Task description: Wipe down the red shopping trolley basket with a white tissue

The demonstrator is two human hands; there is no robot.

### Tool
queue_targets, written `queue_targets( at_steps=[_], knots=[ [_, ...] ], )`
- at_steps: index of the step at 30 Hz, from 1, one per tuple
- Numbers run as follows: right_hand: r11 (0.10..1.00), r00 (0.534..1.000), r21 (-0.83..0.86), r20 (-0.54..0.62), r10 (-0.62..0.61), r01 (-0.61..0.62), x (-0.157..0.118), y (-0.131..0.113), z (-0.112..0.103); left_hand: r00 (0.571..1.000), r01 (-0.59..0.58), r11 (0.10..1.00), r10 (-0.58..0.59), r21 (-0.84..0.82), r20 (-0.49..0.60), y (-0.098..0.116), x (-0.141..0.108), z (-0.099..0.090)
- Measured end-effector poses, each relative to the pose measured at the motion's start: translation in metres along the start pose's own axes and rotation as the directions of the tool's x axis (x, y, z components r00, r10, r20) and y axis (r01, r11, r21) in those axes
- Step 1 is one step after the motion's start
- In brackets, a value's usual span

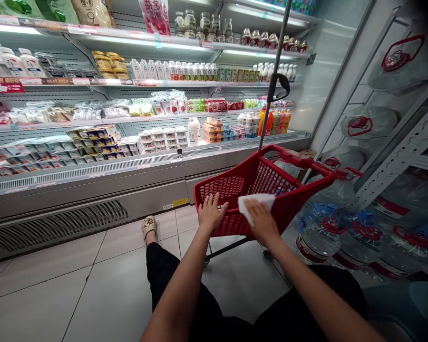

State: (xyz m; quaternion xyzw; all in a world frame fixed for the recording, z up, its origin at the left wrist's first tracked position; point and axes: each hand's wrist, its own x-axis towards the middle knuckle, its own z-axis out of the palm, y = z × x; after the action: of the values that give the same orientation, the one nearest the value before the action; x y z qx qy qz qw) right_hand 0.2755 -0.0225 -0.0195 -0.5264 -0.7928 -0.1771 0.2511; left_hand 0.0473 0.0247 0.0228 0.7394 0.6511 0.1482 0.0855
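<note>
A red plastic shopping cart (294, 198) with perforated basket walls stands in front of me. My left hand (211, 212) rests on the near side of its basket near the left end, fingers spread and nothing in them. Beneath my right hand (263, 222) is a white cloth (267, 199), pressed against the cart's near side; its edges show past the fingers. The palm side of that hand is hidden. A dark pole (273, 78) with a black hook-like handle rises behind the basket.
A refrigerated display case (157, 190) runs along the far side, its shelves full of yogurt cups (159, 137), bottles and packs. Large water jugs (321, 237) and a metal rack (395, 156) stand at right. My foot in a beige clog (149, 225) is on the tiled floor (117, 280).
</note>
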Motion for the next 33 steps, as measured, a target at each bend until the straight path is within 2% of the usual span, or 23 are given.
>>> queue_targets(
  at_steps=[2,3,5,7,11,13,14,15,17,19,22,24,26,27,29,31,33],
  knots=[
    [0.997,0.997,0.044,0.024,-0.070,0.069,0.004,-0.029,0.007,1.000,0.007,1.000,-0.007,0.003,-0.009,-0.002,-0.001,0.000],
    [0.993,0.994,0.053,0.035,-0.106,0.104,0.004,-0.034,0.008,1.000,0.010,1.000,-0.010,0.004,-0.013,-0.004,-0.001,-0.001],
    [0.987,0.986,0.041,0.056,-0.157,0.155,0.002,-0.021,0.000,1.000,0.012,1.000,-0.012,0.007,-0.017,-0.010,-0.001,-0.004],
    [0.989,0.987,-0.013,0.061,-0.149,0.150,-0.003,0.015,-0.016,1.000,0.013,1.000,-0.013,0.010,-0.016,-0.017,0.000,-0.007],
    [0.988,1.000,-0.155,0.009,0.025,-0.024,-0.016,0.109,-0.060,1.000,0.007,1.000,-0.006,0.011,-0.017,-0.026,0.000,-0.013],
    [0.973,0.992,-0.195,-0.028,0.121,-0.124,-0.020,0.140,-0.074,1.000,0.005,1.000,-0.004,0.012,-0.022,-0.026,0.000,-0.013],
    [0.964,0.985,-0.205,-0.052,0.163,-0.170,-0.021,0.147,-0.076,1.000,0.005,1.000,-0.005,0.013,-0.027,-0.026,0.000,-0.013],
    [0.955,0.977,-0.209,-0.078,0.198,-0.210,-0.020,0.148,-0.075,0.999,0.007,1.000,-0.007,0.015,-0.033,-0.025,0.000,-0.012],
    [0.948,0.966,-0.199,-0.117,0.231,-0.250,-0.017,0.132,-0.062,0.999,0.009,1.000,-0.008,0.020,-0.046,-0.022,-0.001,-0.010],
    [0.963,0.974,-0.166,-0.112,0.198,-0.215,-0.011,0.095,-0.040,0.998,0.007,1.000,-0.006,0.025,-0.057,-0.019,-0.001,-0.007],
    [0.998,0.999,-0.054,-0.028,0.030,-0.031,-0.002,0.022,-0.008,0.997,0.002,0.999,0.001,0.034,-0.072,-0.017,-0.001,-0.004],
    [0.999,0.999,0.013,-0.003,-0.048,0.048,0.004,-0.020,0.004,0.997,0.000,0.999,0.003,0.040,-0.081,-0.018,0.000,-0.003],
    [0.993,0.994,0.051,0.017,-0.108,0.107,0.009,-0.042,0.007,0.997,0.002,0.999,0.001,0.043,-0.082,-0.021,0.001,-0.003],
    [0.989,0.990,0.059,0.028,-0.139,0.137,0.010,-0.044,0.005,0.997,0.004,0.999,0.000,0.043,-0.079,-0.023,0.001,-0.003],
    [0.982,0.982,0.054,0.051,-0.183,0.180,0.010,-0.030,-0.002,0.997,0.007,0.999,-0.004,0.040,-0.073,-0.026,0.002,-0.005],
    [0.985,0.983,0.012,0.061,-0.172,0.171,0.007,0.003,-0.013,0.998,0.011,0.999,-0.008,0.035,-0.070,-0.029,0.002,-0.008],
    [0.994,0.995,-0.056,0.043,-0.094,0.096,0.001,0.045,-0.028,0.997,0.013,0.999,-0.010,0.030,-0.072,-0.031,0.002,-0.009]
  ],
)
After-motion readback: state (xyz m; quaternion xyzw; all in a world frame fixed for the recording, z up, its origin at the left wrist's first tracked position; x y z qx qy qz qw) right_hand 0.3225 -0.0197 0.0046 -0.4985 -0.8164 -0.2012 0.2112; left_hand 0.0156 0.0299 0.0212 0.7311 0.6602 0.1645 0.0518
